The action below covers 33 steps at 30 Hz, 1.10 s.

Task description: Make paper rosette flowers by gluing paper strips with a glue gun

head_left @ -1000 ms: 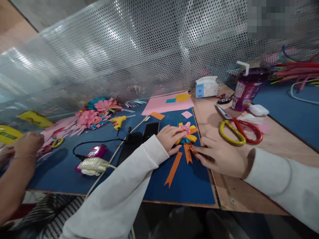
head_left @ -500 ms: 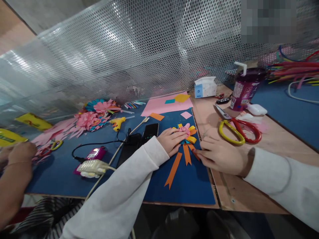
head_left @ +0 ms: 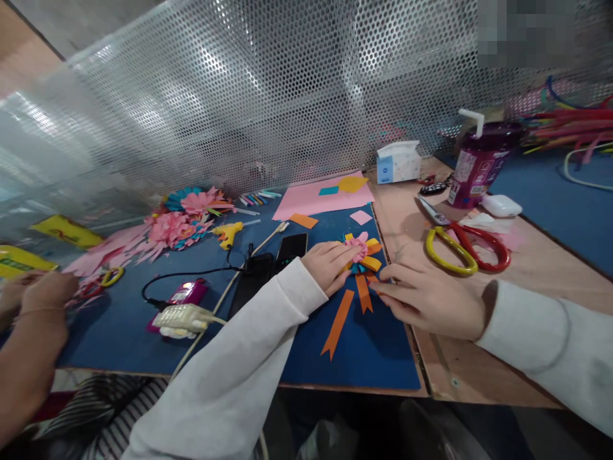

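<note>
A paper flower [head_left: 368, 260] with a pink centre and yellow, orange and blue loops lies on the blue table. My left hand [head_left: 328, 263] rests over its left side, fingers closed against it. Below the flower hangs an orange paper strip [head_left: 364, 295] with a notched end. At the flower's lower right, my right hand [head_left: 428, 299] pinches a second orange strip, mostly hidden by the fingertips. Another notched orange strip [head_left: 338, 324] lies loose on the table just below my left hand.
Scissors [head_left: 467, 249] with yellow and red handles lie right of my hands, before a purple cup [head_left: 483, 166]. To the left are a phone [head_left: 292, 248], a yellow glue gun [head_left: 228, 235] and a power strip [head_left: 184, 318]. A co-worker's hands [head_left: 45, 294] are at far left.
My right fingers have shifted slightly up along the right-hand orange strip and now cover most of it. The left hand stays on the flower; the view has shifted a little.
</note>
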Each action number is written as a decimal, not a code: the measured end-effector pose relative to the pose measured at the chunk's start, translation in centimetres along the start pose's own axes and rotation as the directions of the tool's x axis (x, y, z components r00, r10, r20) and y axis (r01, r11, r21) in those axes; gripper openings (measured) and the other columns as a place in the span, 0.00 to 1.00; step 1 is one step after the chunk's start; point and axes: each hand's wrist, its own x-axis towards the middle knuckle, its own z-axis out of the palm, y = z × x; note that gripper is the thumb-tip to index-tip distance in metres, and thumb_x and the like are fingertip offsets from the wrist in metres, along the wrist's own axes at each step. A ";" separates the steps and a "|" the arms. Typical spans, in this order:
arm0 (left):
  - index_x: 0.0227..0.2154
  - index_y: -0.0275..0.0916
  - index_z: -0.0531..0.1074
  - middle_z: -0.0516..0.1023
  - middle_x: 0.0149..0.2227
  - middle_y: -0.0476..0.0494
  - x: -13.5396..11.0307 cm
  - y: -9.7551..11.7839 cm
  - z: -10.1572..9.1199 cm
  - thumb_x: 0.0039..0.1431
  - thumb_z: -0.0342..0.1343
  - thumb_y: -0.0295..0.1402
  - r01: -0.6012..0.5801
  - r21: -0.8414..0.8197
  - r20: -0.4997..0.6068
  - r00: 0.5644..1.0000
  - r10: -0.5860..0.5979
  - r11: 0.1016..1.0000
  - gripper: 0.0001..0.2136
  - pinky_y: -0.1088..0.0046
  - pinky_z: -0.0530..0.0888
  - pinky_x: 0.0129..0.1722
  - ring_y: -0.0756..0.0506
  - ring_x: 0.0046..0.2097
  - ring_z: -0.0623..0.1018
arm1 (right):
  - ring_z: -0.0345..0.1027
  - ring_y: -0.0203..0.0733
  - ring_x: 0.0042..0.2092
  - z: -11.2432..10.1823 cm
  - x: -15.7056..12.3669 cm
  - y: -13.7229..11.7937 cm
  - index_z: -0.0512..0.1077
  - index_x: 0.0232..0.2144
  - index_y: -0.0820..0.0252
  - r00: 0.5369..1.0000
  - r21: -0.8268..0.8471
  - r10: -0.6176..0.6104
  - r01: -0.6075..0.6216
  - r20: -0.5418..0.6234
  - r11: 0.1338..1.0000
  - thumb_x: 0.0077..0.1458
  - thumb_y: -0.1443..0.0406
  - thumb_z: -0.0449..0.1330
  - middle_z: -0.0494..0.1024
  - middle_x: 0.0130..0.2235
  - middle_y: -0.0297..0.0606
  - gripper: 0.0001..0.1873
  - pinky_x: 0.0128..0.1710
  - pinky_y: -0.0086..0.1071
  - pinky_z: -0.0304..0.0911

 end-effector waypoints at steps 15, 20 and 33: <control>0.44 0.47 0.76 0.69 0.15 0.47 -4.0 2.8 -4.5 0.48 0.49 0.60 0.053 -0.092 0.334 0.942 -0.019 0.994 0.28 0.73 0.59 0.21 0.48 0.19 0.69 | 0.58 0.52 0.47 2.4 2.8 3.4 0.73 0.44 0.58 0.996 -0.236 0.092 -0.089 0.002 0.968 0.55 0.60 0.57 0.70 0.48 0.46 0.15 0.42 0.42 0.54; 0.47 0.48 0.73 0.63 0.14 0.50 -3.9 2.4 -4.2 0.51 0.45 0.61 0.122 0.015 0.372 0.920 -0.119 0.992 0.29 0.75 0.61 0.21 0.50 0.19 0.68 | 0.58 0.51 0.47 2.8 3.5 3.6 0.76 0.37 0.58 0.992 -0.189 0.128 -0.123 0.013 0.974 0.58 0.61 0.53 0.70 0.48 0.45 0.13 0.41 0.42 0.54; 0.50 0.53 0.70 0.59 0.14 0.54 -3.8 2.5 -4.1 0.42 0.47 0.65 0.202 -0.067 0.451 0.880 -0.151 0.977 0.35 0.77 0.56 0.20 0.52 0.18 0.65 | 0.58 0.51 0.48 2.9 3.0 3.5 0.75 0.33 0.58 0.995 -0.254 0.024 -0.049 -0.101 0.966 0.57 0.66 0.55 0.73 0.47 0.41 0.08 0.44 0.43 0.52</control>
